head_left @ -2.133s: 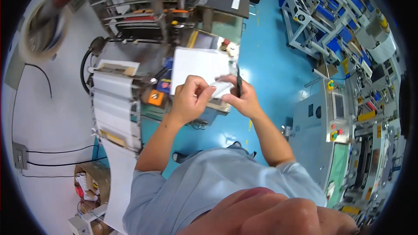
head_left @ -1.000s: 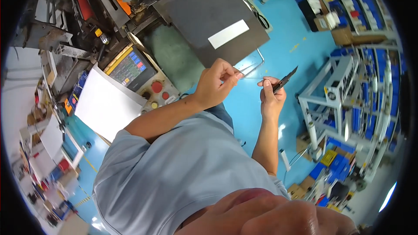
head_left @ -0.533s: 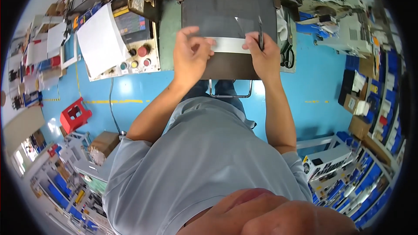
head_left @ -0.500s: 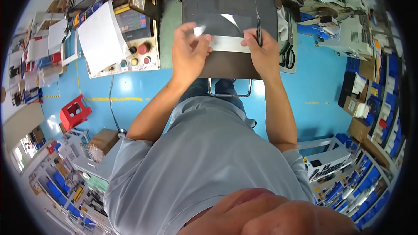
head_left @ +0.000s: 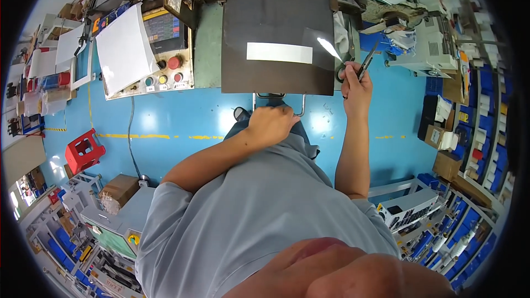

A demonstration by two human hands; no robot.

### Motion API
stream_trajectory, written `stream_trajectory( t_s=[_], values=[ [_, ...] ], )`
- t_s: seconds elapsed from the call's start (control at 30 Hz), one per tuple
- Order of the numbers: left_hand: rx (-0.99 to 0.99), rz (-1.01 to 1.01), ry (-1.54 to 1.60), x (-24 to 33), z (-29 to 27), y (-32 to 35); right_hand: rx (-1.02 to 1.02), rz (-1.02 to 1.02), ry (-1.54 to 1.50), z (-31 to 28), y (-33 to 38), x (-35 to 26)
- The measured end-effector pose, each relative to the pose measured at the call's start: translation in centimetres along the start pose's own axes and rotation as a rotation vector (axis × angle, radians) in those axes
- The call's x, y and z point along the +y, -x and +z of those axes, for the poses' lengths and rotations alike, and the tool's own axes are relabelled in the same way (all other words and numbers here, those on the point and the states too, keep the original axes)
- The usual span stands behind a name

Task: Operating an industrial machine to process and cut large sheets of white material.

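Note:
A white rectangular strip (head_left: 279, 53) lies flat on the dark plate (head_left: 276, 80) in front of me. My right hand (head_left: 356, 85) is raised just off the plate's right edge, closed round a slim black pointed tool (head_left: 368, 62) that looks like tweezers. Between its thumb and fingers it also pinches a clear film (head_left: 326, 41), which catches a bright glare and reaches over the plate. My left hand (head_left: 272, 125) is closed, knuckles up, in front of my waist below the plate's near edge. Its curled fingers hide whatever may be in it.
Left of the plate stands a control panel (head_left: 174, 83) with coloured buttons and a screen, partly covered by white paper (head_left: 124, 49). A metal loop handle (head_left: 303, 105) juts out below the plate. A red stool (head_left: 84, 152) stands on the blue floor at left.
Both hands have left the white strip. My left hand has come down to my waist and closed; my right hand has moved right with the black tool and clear film.

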State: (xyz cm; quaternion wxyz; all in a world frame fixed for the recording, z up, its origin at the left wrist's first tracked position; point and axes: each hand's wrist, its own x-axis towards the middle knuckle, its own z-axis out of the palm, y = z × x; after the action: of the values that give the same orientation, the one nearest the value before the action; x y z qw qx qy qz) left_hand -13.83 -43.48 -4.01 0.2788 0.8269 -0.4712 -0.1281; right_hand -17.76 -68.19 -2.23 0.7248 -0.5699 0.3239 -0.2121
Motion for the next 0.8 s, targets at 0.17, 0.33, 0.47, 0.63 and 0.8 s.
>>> stream_trajectory(
  t_s=[0.17, 0.33, 0.47, 0.63, 0.8],
  values=[
    [-0.13, -0.085, -0.018, 1.8, -0.4, 1.6, -0.106, 0.023, -0.017, -1.1, -1.6, 0.1],
    [-0.353, -0.178, 0.086, 3.4, 0.0, 3.8, -0.147, 0.054, -0.061, -1.2, -1.6, 1.1],
    [-0.298, -0.141, 0.108, 3.3, 0.3, 4.8, -0.152, 0.063, -0.076, -1.0, 0.1, 1.7],
    [-0.302, -0.134, 0.12, 2.9, 0.5, 4.9, -0.125, 0.098, -0.067, -1.0, 1.1, 2.0],
    [-0.366, -0.046, 0.196, 3.2, -2.7, 4.0, -0.07, 0.088, -0.115, -1.8, 1.0, 2.5]
  ],
)
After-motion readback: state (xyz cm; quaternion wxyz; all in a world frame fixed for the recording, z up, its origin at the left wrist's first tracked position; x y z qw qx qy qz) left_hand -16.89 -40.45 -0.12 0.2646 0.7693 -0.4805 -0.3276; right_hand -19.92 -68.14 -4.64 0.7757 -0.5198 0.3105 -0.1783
